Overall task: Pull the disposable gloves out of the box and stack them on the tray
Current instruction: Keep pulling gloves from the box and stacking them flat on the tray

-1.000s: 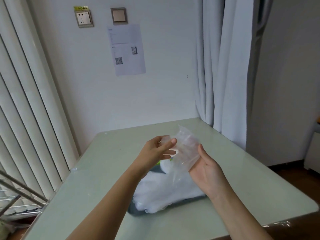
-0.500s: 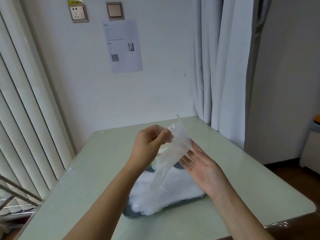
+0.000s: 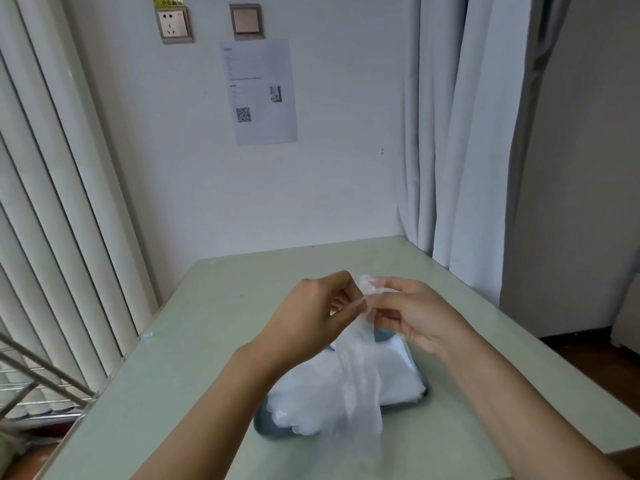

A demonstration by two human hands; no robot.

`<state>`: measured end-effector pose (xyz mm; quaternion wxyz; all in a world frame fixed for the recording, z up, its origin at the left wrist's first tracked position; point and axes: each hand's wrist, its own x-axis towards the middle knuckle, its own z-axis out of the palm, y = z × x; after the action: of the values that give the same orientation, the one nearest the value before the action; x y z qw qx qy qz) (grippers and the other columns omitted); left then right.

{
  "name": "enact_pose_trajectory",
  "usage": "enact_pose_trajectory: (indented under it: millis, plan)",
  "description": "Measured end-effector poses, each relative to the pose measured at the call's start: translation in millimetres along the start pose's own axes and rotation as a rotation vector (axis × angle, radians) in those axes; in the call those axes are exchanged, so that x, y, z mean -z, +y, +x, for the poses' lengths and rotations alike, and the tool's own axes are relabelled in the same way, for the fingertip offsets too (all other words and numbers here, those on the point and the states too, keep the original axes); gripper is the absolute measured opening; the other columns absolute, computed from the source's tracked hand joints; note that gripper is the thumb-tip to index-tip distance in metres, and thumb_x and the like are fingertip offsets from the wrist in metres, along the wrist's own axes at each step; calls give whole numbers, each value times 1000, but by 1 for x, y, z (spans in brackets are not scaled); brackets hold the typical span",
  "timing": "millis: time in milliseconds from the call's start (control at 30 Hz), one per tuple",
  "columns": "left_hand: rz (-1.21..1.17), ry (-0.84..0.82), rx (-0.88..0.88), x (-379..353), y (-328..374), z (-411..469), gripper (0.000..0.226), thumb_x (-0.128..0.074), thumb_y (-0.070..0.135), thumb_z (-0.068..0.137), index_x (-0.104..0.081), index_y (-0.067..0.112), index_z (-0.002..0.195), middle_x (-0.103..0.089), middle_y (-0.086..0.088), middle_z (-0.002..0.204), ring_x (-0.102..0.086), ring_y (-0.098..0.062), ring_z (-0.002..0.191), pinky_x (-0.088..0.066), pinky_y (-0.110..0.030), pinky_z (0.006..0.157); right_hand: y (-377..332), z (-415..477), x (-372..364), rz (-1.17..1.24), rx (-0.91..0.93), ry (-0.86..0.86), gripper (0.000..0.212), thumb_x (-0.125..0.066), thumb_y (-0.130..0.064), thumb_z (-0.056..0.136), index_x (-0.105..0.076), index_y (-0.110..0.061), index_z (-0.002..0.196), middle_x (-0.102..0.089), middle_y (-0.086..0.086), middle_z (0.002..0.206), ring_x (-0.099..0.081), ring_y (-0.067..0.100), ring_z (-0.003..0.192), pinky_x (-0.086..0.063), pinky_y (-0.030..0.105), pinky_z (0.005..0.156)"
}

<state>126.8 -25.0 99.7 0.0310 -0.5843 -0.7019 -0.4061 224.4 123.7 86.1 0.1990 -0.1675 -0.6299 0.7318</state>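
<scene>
**One glove held over the tray**

Head view: your left hand (image 3: 311, 317) and right hand (image 3: 412, 313) both pinch the top of a thin transparent plastic glove (image 3: 360, 375). It hangs above the white glove pile (image 3: 398, 372) on the grey-blue tray (image 3: 266, 426), on the pale green table (image 3: 207, 323).

soft even daylight | faint shadows | edges bowed | slight softness overall

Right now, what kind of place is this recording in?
Probably a plain indoor room, maybe an office or home: wall socket, taped notice with QR code, curtains, pale table.
</scene>
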Motion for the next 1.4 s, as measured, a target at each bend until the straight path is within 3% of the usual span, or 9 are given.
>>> enact_pose_trajectory:
  millis: [267, 433, 533, 700, 867, 967, 1100, 1267, 1400]
  plan:
    - [-705, 218, 367, 27, 1, -8, 14, -47, 15, 100, -47, 8, 87, -74, -16, 84, -72, -25, 75, -57, -28, 65, 11, -6, 35, -53, -9, -25, 34, -60, 4, 87, -58, -4, 121, -73, 13, 97, -71, 19, 84, -58, 25, 77]
    - [-626, 46, 399, 36, -4, -9, 19, -45, 21, 101, -45, 9, 87, -74, -17, 87, -72, -28, 77, -54, -25, 63, 3, -6, 47, -365, -112, -388, 80, -87, -42, 60, -53, -23, 130, -66, 2, 122, -60, 15, 117, -48, 26, 95]
    - [-617, -9, 385, 39, -8, -5, 17, -44, 21, 102, -45, 10, 88, -74, -16, 88, -72, -30, 77, -53, -27, 64, -4, 1, 38, -413, -47, -374, 73, -86, -47, 58, -61, -22, 122, -69, 2, 117, -62, 16, 113, -45, 30, 100]
    - [-778, 4, 485, 37, -23, 0, 19, -41, 19, 102, -45, 5, 90, -72, -24, 91, -71, -33, 72, -54, -42, 78, -5, 9, 10, -263, 99, -279, 20, -65, -20, 83, -72, -6, 93, -74, 8, 95, -70, 16, 86, -55, 22, 78]
    - [-621, -212, 637, 27, -46, -14, 31, -41, 48, 96, -61, 25, 97, -69, 16, 88, -68, 5, 74, -52, -11, 63, -7, 15, 1, -272, 125, -109, 19, -52, -11, 97, -65, -3, 86, -64, 8, 66, -60, 14, 54, -49, 21, 49]
    - [-443, -387, 582, 19, -64, -19, 46, -59, 58, 84, -68, 20, 109, -71, 9, 103, -68, -5, 93, -53, -24, 87, -4, 19, 2, -375, 87, -57, 19, -52, -13, 97, -65, -4, 87, -58, 2, 56, -53, 9, 45, -41, 16, 43]
    - [-548, -414, 632, 11, -80, -18, 41, -72, 31, 81, -67, 12, 117, -70, -6, 114, -64, -18, 105, -50, -33, 99, 3, 25, 7, -473, 86, -9, 19, -54, -17, 97, -67, -4, 91, -55, 0, 52, -48, 21, 57, -31, 16, 40]
    - [-484, -441, 676, -9, -90, -17, 24, -61, 10, 87, -69, 5, 109, -71, -11, 105, -65, -15, 93, -53, -28, 92, 17, 29, 10, -452, 59, 9, 19, -54, -16, 96, -69, -4, 93, -57, 11, 63, -44, 9, 40, -29, 15, 37]
    - [-496, -312, 727, -25, -89, -17, 20, -60, 9, 92, -68, 9, 74, -64, 4, 64, -59, -6, 60, -49, -17, 65, 24, 33, 17, -403, 71, -22, 17, -55, -16, 96, -69, -6, 94, -55, 8, 59, -41, 6, 38, -28, 14, 37]
